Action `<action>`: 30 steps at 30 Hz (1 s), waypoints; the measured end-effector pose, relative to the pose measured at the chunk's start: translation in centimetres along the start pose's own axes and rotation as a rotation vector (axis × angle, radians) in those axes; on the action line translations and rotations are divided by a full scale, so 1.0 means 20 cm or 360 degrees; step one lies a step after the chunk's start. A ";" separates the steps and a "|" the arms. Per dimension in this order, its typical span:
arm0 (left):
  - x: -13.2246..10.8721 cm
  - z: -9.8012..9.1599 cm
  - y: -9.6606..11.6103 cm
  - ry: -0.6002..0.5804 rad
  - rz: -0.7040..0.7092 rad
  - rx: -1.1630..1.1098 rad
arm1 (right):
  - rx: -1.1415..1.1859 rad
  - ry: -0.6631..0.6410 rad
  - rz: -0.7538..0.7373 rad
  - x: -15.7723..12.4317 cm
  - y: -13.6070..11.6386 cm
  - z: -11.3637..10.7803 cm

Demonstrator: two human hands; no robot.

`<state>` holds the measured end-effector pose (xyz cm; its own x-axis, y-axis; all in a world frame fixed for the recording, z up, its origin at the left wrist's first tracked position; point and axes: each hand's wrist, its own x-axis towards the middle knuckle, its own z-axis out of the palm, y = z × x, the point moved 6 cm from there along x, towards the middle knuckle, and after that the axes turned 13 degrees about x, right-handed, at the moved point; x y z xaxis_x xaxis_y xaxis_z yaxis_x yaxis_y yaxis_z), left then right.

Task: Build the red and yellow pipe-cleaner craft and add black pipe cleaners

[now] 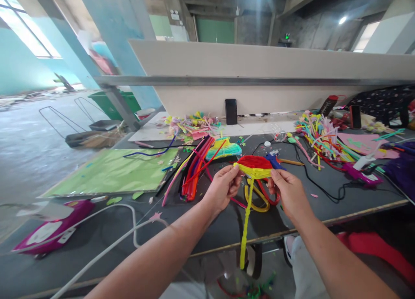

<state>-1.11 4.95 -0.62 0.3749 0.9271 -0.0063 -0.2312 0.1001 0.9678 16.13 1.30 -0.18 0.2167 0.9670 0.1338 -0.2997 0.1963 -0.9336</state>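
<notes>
From the head view, the left hand (224,184) and right hand (287,186) each pinch one end of a red-and-yellow fuzzy-wire piece (254,167) above the desk (324,210). Its stem (246,217) hangs before a yellow coil (266,205). A wire bundle (196,171) lies left, a phone (231,112) stands behind, and a white cord (97,259) crosses the left front.

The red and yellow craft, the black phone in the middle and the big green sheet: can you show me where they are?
Red and yellow craft (254,162): head view, on its red top part.
Black phone (231,112): head view, middle of its dark front.
Green sheet (105,173): head view, middle of its flat top.
</notes>
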 end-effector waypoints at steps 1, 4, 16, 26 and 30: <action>0.00 0.00 0.00 -0.0018 -0.0009 -0.0007 | 0.0020 0.0007 0.0007 0.00 0.00 0.00; 0.00 0.01 0.00 -0.0068 -0.0063 0.0011 | 0.0066 0.0011 0.0023 -0.01 0.00 0.00; -0.02 0.02 -0.02 -0.0267 -0.0200 0.0289 | 0.0032 -0.0215 0.0060 -0.02 0.00 0.05; -0.04 0.03 -0.02 -0.0310 -0.0267 0.0190 | 0.0067 -0.0249 0.0067 -0.04 0.02 0.08; -0.03 0.03 -0.02 -0.0278 -0.0249 0.0156 | 0.0026 -0.0233 0.0065 -0.04 0.02 0.07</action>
<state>-0.67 4.09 -0.79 0.5506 0.8257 -0.1229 -0.0729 0.1942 0.9782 14.53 0.91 -0.17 0.0666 0.9873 0.1441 -0.3207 0.1579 -0.9339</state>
